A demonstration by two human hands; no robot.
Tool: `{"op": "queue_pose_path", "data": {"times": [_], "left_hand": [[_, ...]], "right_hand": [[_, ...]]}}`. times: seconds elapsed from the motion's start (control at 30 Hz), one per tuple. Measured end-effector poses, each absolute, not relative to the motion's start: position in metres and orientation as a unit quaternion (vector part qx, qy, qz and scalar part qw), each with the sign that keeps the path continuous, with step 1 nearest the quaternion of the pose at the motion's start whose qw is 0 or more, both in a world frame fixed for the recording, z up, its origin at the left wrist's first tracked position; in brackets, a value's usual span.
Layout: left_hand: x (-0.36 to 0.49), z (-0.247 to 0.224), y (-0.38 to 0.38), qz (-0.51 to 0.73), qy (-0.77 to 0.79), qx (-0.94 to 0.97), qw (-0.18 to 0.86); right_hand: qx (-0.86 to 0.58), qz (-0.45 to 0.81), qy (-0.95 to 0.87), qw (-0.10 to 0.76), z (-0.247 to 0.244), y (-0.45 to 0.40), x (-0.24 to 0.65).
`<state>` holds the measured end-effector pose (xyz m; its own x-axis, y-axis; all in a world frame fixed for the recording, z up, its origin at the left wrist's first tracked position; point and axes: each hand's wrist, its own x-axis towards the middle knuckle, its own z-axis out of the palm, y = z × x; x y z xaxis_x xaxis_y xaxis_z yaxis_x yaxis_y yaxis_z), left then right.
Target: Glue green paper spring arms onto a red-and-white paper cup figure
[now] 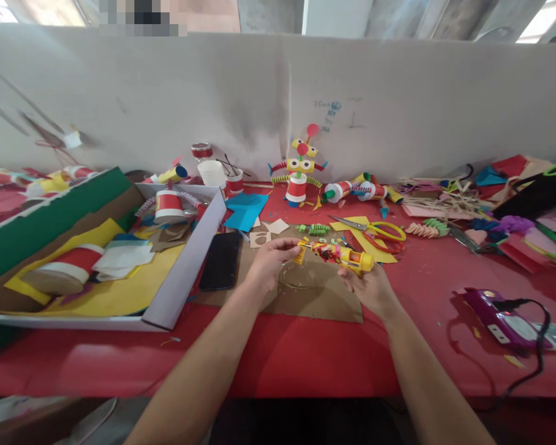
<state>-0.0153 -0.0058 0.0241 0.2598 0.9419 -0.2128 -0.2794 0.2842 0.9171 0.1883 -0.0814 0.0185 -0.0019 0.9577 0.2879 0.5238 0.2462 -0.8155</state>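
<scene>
yellow pleated paper strip (300,254): above brown cardboard sheet (324,300) | left hand (274,261): fingertips pinching strip | right hand (369,288): grasping yellow tubular tool (343,255), narrow tip towards strip, contact unclear | from strip, 9 o'clock: black smartphone (220,261), beyond it open box (184,272) | 12: paper-cup robot figure (297,189) | 3: yellow-handled scissors (352,223) | 4: purple device (500,321)

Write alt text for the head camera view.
A person's left hand holds a small yellow piece near the tip of what looks like a yellow glue gun in the right hand, above brown cardboard. A cup figure stands beyond.
</scene>
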Motion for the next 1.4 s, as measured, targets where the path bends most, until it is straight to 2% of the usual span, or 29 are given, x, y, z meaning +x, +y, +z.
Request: {"op": "queue_pose_path", "data": {"times": [0.4,0.77,1.4], "left_hand": [[-0.014,0.024,-0.008,0.485,0.434,0.432,0.624],[-0.011,0.035,-0.015,0.476,0.429,0.454,0.619],[-0.009,0.031,-0.014,0.471,0.426,0.453,0.625]], "right_hand": [[-0.549,0.273,-0.628,0.479,0.015,-0.082,0.191],[-0.558,0.210,-0.676,0.433,0.021,-0.079,0.186],[-0.556,0.204,-0.677,0.437,0.019,-0.081,0.188]]}}
